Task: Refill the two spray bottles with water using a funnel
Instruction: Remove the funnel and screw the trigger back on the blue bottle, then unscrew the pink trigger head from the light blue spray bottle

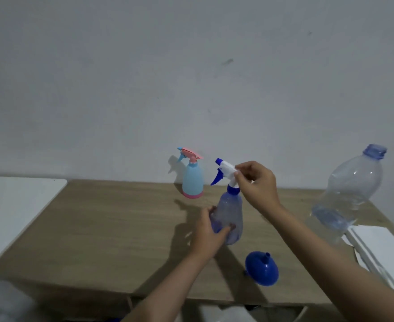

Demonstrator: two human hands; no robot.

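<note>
Nearest, blue plastic funnel [261, 270] waits; hands grip light, slippery translucent blue spray bottle [229, 219]: left hand [208, 231] body, right hand [256, 182] trigger head.

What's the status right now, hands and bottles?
Left hand grips blue spray bottle body; right hand on its trigger head. Funnel lies unused on table. Pink-blue bottle untouched. Nothing in the way.

Scuffed grey wall [191, 66]; wood table [98, 228]
</note>
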